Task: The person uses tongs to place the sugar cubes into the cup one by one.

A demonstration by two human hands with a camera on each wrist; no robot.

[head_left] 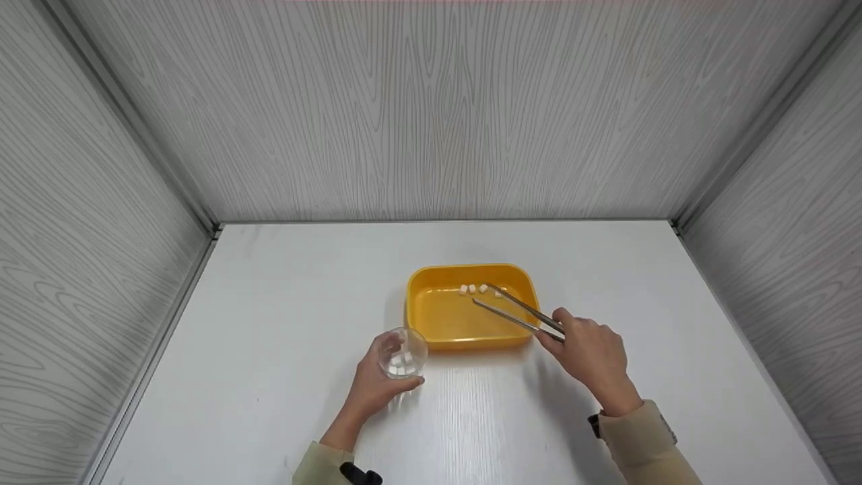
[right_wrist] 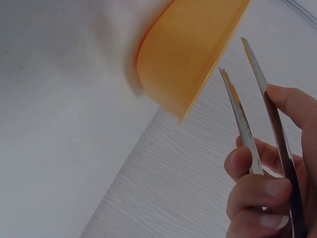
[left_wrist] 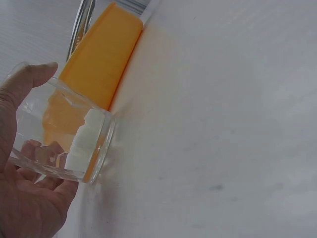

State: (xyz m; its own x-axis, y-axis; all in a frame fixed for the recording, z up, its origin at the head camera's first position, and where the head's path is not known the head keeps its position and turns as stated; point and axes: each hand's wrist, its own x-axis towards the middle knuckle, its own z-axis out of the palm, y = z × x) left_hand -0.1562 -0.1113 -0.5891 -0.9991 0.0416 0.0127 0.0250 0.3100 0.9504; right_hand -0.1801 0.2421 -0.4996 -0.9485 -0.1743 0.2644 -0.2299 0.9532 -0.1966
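Note:
My left hand point(head_left: 376, 384) grips a clear glass point(head_left: 403, 353) with its thumb and fingers around the sides. White cubes point(left_wrist: 85, 141) lie at the bottom of that glass, which stands by the front left corner of a yellow tray point(head_left: 471, 342). My right hand point(head_left: 592, 353) holds metal tweezers point(head_left: 515, 318) over the tray's right side, their tips spread apart with nothing between them. Several small white cubes point(head_left: 472, 289) sit in a row along the tray's far side. One tweezer arm partly covers the rightmost cube.
Tray and glass are on a white table point(head_left: 296, 296). Grey wood-grain panels stand behind it, such as the back panel point(head_left: 431, 121), and on the left point(head_left: 87, 222) and right sides.

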